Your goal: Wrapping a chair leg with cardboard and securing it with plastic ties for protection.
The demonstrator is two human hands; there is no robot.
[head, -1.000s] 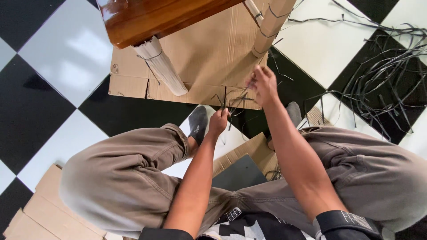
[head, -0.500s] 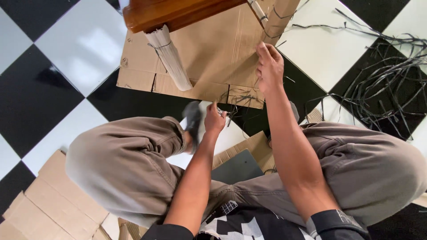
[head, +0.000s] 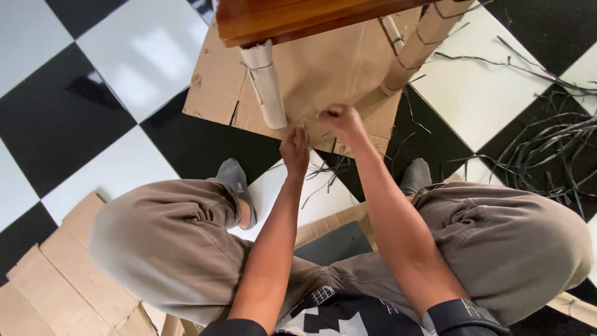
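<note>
**Both hands at the near edge of the cardboard sheet**

At the lower left of the floor lies a stack of flattened boxes (head: 50, 286). Further in, a cardboard sheet (head: 217, 93) lies on the black and white tiles under a wooden stool (head: 292, 15), whose paper-wrapped left leg (head: 265, 87) stands near the sheet's near edge.

The left hand (head: 294, 149) is just beside that leg's foot, at the near edge, back up and fingers curled down. Whether it grips anything cannot be told.

Thin black strips (head: 314, 183) lie loose just below both hands, off the sheet's near edge. Their long axes run mostly from the edge back toward the person, slanting to the lower left.

The right hand (head: 341, 121) is a clenched fist over the same edge; what it encloses is hidden. By the look of it, the step is gathering or pulling strips here, work that calls for a tight pinch.

Right of that stands the second wrapped leg (head: 415, 46), and a tangled strip pile (head: 553, 143) lies toward the floor's right side.
</note>
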